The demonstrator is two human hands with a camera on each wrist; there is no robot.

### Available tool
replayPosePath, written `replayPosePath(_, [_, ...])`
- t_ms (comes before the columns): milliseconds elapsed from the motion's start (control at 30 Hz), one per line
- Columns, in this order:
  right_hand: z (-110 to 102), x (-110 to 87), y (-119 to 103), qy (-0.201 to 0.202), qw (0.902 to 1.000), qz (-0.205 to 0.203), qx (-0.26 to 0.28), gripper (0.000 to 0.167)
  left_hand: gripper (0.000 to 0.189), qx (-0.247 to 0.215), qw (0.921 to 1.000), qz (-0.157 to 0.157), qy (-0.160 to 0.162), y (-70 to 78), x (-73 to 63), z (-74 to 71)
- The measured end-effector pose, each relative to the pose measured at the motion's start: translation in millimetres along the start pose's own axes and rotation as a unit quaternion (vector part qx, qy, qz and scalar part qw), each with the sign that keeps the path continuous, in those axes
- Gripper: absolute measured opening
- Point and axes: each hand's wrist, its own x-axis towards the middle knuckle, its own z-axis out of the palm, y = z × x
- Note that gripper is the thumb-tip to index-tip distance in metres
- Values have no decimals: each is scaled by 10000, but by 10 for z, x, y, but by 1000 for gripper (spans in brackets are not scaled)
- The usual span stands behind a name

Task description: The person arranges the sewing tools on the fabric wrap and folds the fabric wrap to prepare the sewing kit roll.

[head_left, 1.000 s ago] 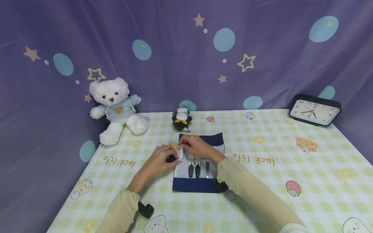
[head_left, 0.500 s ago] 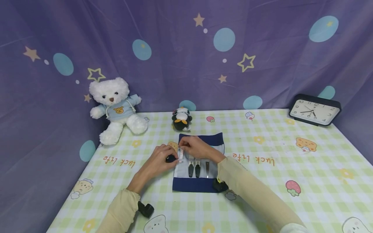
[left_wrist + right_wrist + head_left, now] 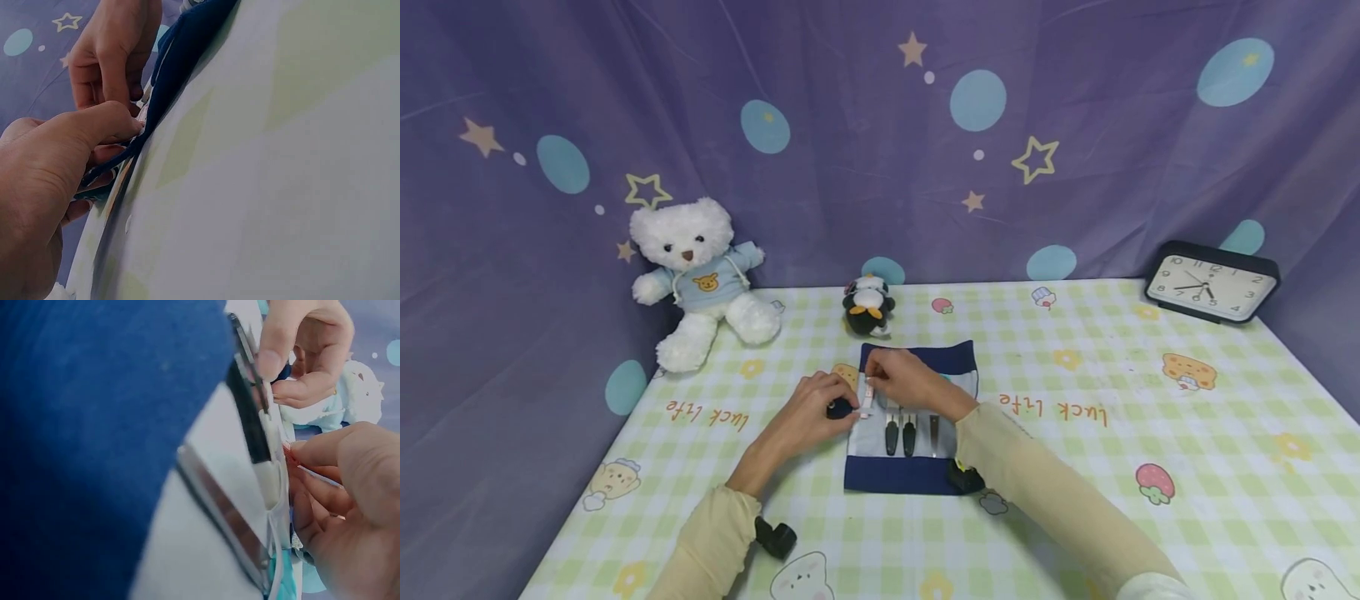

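Note:
A navy and grey cloth tool roll (image 3: pixel 902 477) lies spread on the table. My left hand (image 3: pixel 808 412) pinches its left edge, thumb on top, and the folded navy cloth (image 3: pixel 187 56) shows beside that thumb in the left wrist view. Near the upper left of the roll, my right hand (image 3: pixel 906 382) pinches a slim white strip with red marks (image 3: pixel 868 398); what kind of thing it is I cannot tell. Two black-handled tools (image 3: pixel 910 437) sit side by side in the roll. A flat metal tool (image 3: pixel 934 435) lies to their right, seen larger (image 3: pixel 219 503) in the right wrist view.
A black-and-white penguin toy (image 3: pixel 868 305) sits just behind the roll. The white teddy bear (image 3: pixel 715 283) leans at the back left, and a black-framed clock (image 3: pixel 1213 283) stands at the back right. A checked cloth (image 3: pixel 1112 517) covers the table.
My right hand has shifted slightly to the right, along with the top of the white strip. The left hand keeps its hold on the roll's edge.

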Motion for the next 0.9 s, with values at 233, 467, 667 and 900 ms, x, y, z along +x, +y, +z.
replayPosePath(233, [9,8,-7,75,9994,18,-331,7,11,43,10000,-18,-68,16,9,-6])
replayPosePath(467, [28,17,33,123,9988,-98,-474,7,11,62,10000,-26,-71,21,14,0])
replayPosePath(667, [22,15,46,50,9985,-311,-455,7,10,127,9999,-41,-74,16,13,4])
replayPosePath(900, [9,7,34,-103,9981,-386,-479,8,8,75,9998,-119,-123,25,7,-3])
